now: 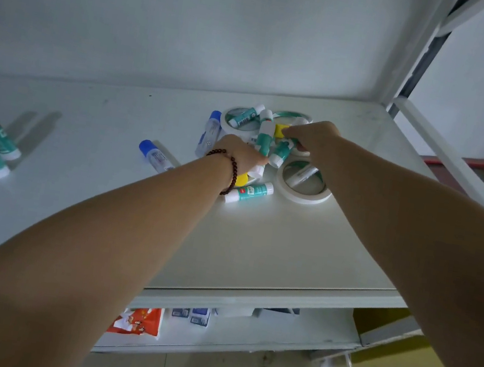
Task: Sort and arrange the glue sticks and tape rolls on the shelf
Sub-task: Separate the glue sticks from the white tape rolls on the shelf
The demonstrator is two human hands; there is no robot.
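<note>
Both hands are reaching into the pile near the shelf's (286,254) back right corner. The left hand (240,154) is gripping a teal glue stick (263,137); the right hand (313,136) is pinching another stick (280,153) among tape rolls (302,193).

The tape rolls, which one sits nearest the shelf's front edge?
The tape roll lying flat just right of the pile, below the right hand. The other rolls lie farther back among the glue sticks.
</note>
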